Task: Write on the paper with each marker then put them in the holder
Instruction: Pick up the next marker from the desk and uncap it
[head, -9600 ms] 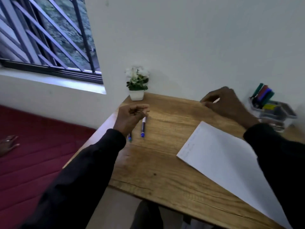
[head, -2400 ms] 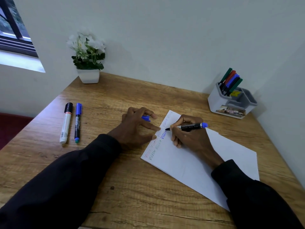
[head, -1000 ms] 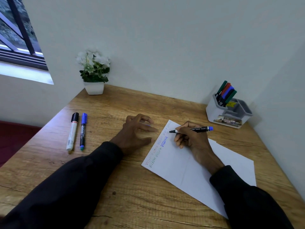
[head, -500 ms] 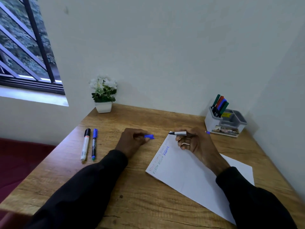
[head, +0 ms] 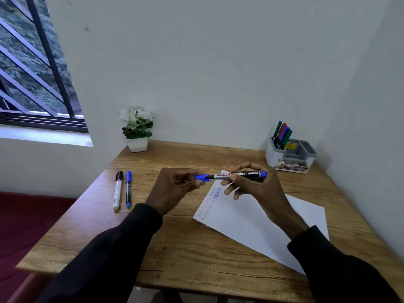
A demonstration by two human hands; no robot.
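Above the far corner of the white paper sheet (head: 251, 217) on the wooden tabletop (head: 175, 248), the left hand (head: 175, 189) pinches a small blue cap (head: 202, 177) at the tip of the black-barrelled blue permanent marker (head: 240, 174), which the right hand (head: 251, 184) grips. A crooked push could leave the cap loose or ink the fingers. The grey-and-white plastic holder (head: 290, 158) at the far right corner looks crowded, so a careless drop might jostle its markers.
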